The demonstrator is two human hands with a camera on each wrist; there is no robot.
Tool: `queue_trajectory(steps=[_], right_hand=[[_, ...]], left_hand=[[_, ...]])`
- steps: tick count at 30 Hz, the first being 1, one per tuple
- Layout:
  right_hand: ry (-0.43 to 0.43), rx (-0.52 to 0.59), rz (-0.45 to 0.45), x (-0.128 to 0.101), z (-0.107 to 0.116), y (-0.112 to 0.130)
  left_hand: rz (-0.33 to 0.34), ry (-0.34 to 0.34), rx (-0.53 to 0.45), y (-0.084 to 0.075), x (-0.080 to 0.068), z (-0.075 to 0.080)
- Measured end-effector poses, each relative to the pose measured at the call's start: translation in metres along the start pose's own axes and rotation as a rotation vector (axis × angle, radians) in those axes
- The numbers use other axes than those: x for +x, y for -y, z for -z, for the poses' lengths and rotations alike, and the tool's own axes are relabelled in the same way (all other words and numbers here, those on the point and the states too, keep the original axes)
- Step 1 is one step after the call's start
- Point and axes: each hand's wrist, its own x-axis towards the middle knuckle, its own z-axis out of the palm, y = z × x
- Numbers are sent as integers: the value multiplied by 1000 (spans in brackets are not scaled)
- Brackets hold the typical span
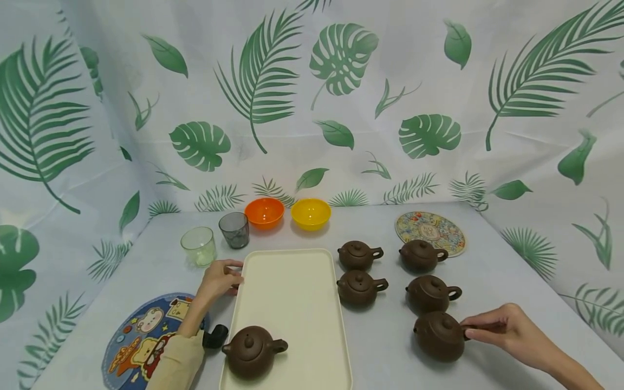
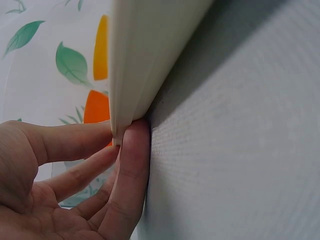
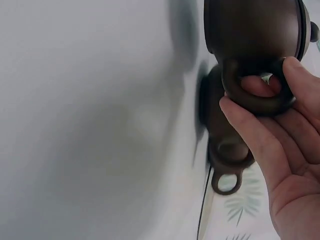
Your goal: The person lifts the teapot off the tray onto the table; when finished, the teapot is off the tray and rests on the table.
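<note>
Our left hand pinches the far left rim of the cream tray, fingers curled round its edge. At the near right, our right hand grips the ring handle of a round, dark-brown lidded teapot on the table.

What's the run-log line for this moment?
left hand: pinches tray edge | right hand: grips nearest teapot handle | one teapot on tray
</note>
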Motion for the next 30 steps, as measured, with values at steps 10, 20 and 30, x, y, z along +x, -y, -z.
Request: queue_trajectory(steps=[10,20,30], right_hand=[[-7,10,-24,-12,6,-10],[0,23,-45,-14,6,-11],[5,-42,-95,-10,9,-7]], left_hand=[[4,4,-4,-1,-1,0],[-3,1,-1,-1,-1,-1],[-4,-2,0,-1,-1,-1]])
